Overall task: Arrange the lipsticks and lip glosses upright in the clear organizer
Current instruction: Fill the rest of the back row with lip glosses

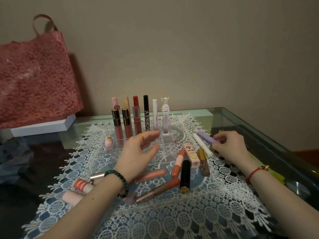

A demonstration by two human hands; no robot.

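The clear organizer (170, 149) on the lace mat (172, 213) is holding eight standing tubes (146, 116) at its back, many loose tubes (185, 176) are lying around it waiting, the left hand (136, 152) is hovering open over it, and the right hand (229, 145) is pinching a purple tube (203, 135).

Head-worn view looks down, close over table (241, 118).

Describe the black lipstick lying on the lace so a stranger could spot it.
Find the lace mat and the clear organizer on it. Among the loose tubes lying by its near right corner is the black lipstick. It alone is all black, with a gold end cap facing the camera.
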